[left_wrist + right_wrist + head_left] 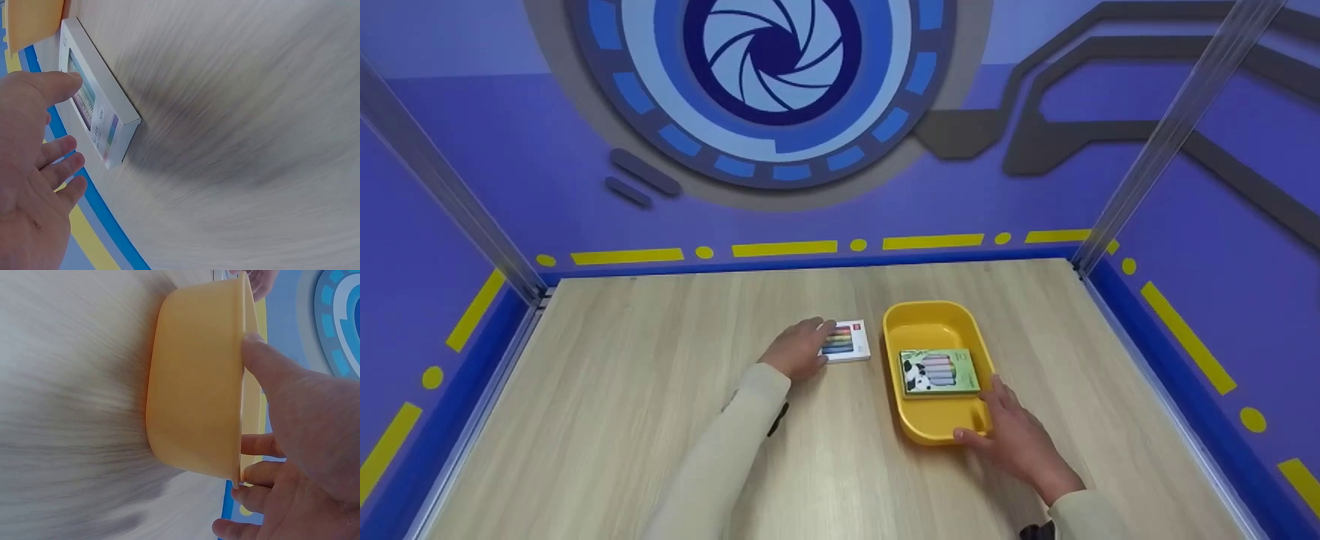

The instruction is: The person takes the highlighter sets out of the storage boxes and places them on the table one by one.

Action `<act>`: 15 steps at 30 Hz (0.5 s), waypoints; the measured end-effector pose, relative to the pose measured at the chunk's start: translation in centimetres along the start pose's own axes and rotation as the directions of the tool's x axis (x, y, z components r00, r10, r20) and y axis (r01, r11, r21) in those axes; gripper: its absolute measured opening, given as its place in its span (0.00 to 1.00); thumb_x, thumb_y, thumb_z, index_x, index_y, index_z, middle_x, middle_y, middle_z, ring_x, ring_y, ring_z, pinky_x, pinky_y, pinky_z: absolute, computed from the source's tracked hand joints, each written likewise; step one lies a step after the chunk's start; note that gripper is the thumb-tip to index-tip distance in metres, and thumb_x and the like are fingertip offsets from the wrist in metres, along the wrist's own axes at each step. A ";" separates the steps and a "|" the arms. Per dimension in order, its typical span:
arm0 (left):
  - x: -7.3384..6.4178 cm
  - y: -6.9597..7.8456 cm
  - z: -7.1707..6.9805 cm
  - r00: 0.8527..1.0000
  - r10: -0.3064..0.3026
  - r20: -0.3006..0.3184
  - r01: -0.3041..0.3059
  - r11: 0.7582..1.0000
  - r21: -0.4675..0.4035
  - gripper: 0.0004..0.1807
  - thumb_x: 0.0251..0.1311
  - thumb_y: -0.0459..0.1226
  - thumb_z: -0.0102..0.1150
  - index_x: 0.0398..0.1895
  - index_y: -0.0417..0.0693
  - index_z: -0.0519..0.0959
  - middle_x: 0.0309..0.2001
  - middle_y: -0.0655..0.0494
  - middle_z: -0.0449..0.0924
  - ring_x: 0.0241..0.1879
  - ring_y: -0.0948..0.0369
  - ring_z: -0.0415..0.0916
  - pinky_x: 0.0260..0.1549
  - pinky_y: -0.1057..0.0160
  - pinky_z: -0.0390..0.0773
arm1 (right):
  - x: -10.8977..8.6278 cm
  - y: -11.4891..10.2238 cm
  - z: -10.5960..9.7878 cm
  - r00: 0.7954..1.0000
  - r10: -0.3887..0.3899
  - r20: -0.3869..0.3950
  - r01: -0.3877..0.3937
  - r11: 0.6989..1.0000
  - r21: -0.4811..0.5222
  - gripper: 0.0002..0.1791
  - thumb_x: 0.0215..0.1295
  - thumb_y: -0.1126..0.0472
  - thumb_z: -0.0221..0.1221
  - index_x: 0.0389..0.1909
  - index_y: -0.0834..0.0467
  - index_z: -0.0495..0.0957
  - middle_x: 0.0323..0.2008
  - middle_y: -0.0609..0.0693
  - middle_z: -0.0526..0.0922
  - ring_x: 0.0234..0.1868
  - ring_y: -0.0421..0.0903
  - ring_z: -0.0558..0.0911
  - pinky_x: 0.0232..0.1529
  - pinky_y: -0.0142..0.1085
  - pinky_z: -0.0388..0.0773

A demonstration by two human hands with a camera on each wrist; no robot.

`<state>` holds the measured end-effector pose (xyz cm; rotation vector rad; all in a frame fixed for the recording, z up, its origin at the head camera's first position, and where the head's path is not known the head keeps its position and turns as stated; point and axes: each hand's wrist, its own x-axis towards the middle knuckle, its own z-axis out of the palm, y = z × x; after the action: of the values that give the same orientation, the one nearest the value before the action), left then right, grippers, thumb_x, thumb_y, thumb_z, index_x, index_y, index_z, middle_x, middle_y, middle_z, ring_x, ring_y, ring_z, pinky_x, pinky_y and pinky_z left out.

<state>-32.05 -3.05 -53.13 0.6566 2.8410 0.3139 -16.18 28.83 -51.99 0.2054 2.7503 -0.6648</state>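
Observation:
My left hand (797, 349) is over the left end of a flat white box of crayons (851, 341), which has a window showing coloured sticks. In the left wrist view the thumb (64, 85) stretches across the box's face, and the other fingers are spread apart beyond it. On the right, a yellow plastic basin (941, 429) holds a green box of crayons (937, 373) with a panda picture. My right hand (1024, 442) rests at the basin's near right corner, its thumb at the near rim and its relaxed fingers at the right rim.
A light wood tabletop (660, 375) lies under everything. Blue-purple panels with yellow marks enclose it at the back (780, 225) and both sides. Clear strips cover the back corners.

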 end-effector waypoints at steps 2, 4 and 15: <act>-0.1 0.1 0.0 1.000 -0.005 0.005 0.005 1.000 0.005 0.34 0.66 0.42 0.57 0.73 0.57 0.58 0.72 0.52 0.61 0.70 0.54 0.62 0.71 0.53 0.62 | 0.1 0.0 0.0 1.000 0.013 0.011 -0.013 1.000 0.012 0.56 0.51 0.27 0.59 0.72 0.58 0.54 0.77 0.62 0.38 0.74 0.67 0.51 0.70 0.63 0.53; -0.3 0.3 -0.1 1.000 -0.007 0.008 0.006 1.000 0.012 0.34 0.67 0.43 0.56 0.74 0.58 0.57 0.72 0.52 0.61 0.70 0.54 0.62 0.71 0.53 0.62 | 0.1 0.0 -0.1 1.000 0.022 0.019 -0.023 1.000 0.022 0.58 0.51 0.27 0.59 0.74 0.57 0.52 0.77 0.62 0.38 0.74 0.67 0.51 0.70 0.63 0.52; -0.4 0.5 -0.3 0.999 0.043 0.006 -0.043 0.999 0.033 0.34 0.67 0.47 0.54 0.74 0.58 0.56 0.73 0.52 0.59 0.72 0.53 0.59 0.71 0.51 0.61 | 0.1 0.0 -0.1 0.998 0.043 0.036 -0.045 0.998 0.045 0.62 0.50 0.26 0.59 0.77 0.56 0.43 0.77 0.62 0.37 0.74 0.67 0.48 0.70 0.64 0.50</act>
<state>-31.54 -2.83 -52.65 0.7251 2.8357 0.2715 -16.31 28.93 -51.93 0.2614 2.6911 -0.7135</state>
